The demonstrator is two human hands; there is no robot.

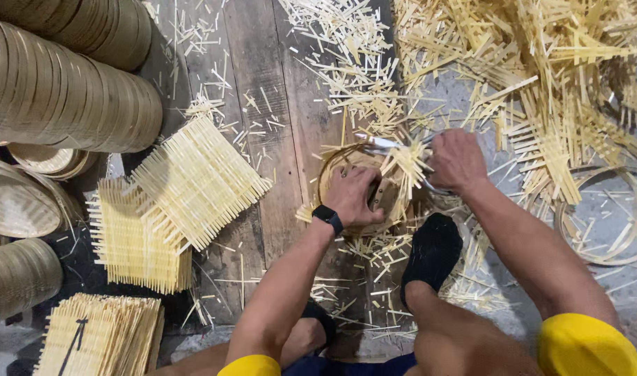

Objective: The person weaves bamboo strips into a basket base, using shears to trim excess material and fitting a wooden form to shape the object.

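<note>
1. Head view looks straight down on a person seated on a weathered grey plank floor (263, 83), one foot in a black sock (433, 252) planted just near of the work.
2. The left hand (355, 197), a black watch on its wrist, lies spread flat on a round pale bamboo hoop frame (332, 170) and presses it to the planks.
3. The right hand (458, 161) is closed around the handles of metal shears (382, 144), whose blades point left over the frame's far rim, in a tuft of sticking-out splint ends.
4. Loose pale bamboo offcuts (527, 76) crowd the far and right side right up to the frame's edge; a bare thin hoop (597, 216) lies among them, on the right.
5. Left of the frame runs a strip of fairly open planking, then square woven bamboo mats (193, 181) in overlapping stacks.
6. Stacked round bamboo rings (61, 90) lie in long rolls along the far left edge, well apart from both hands.
</note>
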